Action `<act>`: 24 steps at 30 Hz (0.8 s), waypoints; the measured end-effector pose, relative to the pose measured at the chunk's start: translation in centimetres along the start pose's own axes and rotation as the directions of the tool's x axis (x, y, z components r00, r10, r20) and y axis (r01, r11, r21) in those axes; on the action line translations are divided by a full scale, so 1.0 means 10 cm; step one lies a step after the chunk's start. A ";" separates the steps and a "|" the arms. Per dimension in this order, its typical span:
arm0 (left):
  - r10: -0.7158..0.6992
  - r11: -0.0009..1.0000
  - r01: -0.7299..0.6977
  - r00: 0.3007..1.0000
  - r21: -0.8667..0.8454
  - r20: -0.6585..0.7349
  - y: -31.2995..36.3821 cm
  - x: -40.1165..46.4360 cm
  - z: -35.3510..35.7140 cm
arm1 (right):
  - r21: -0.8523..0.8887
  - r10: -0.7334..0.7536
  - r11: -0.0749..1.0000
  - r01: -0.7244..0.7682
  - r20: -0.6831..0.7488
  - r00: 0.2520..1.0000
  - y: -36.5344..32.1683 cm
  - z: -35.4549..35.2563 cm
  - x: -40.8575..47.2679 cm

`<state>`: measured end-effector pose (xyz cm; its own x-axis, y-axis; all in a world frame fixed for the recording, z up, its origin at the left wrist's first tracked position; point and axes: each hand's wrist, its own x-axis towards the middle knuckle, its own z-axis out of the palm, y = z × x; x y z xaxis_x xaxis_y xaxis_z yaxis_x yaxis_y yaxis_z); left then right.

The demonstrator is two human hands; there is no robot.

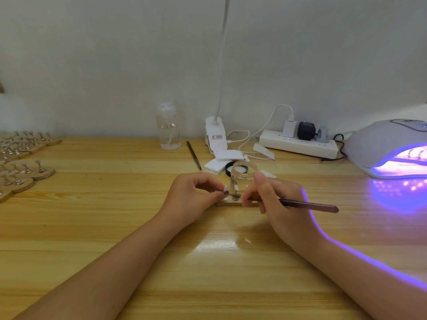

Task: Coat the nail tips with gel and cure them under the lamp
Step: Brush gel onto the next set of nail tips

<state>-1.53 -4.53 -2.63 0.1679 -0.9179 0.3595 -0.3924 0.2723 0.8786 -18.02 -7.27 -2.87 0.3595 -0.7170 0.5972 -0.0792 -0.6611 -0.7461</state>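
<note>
Between left-hand fingers (211,192), a nail tip (226,188), brush (307,205) tip touching.

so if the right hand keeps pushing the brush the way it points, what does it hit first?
Probably the nail tip pinched in the left hand; the right hand aims the brush leftward at it. Contact unclear.

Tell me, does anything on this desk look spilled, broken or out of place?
Nothing stands out. The jar stands upright and open with its black lid beside it, the lamp glows violet at the right, and the wooden stands lie grouped at the left. No spill shows on the desk.
</note>
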 end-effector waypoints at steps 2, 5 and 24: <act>-0.001 1.000 0.001 1.000 0.005 0.003 -0.01 0.00 0.00 | 0.051 0.007 0.999 -0.007 -0.011 1.000 0.00 0.00 -0.01; -0.008 1.000 0.008 1.000 0.004 0.000 -0.01 0.00 0.00 | -0.047 -0.043 0.998 0.042 -0.028 0.999 -0.01 -0.01 0.00; -0.052 0.998 0.053 0.998 0.041 -0.022 -0.01 0.00 0.00 | -0.135 -0.050 0.990 0.048 -0.013 0.999 0.00 0.00 0.01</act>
<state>-1.54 -4.58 -2.68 0.2082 -0.9243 0.3199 -0.4201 0.2109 0.8826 -18.00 -7.33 -2.85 0.3508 -0.6859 0.6375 -0.1871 -0.7184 -0.6700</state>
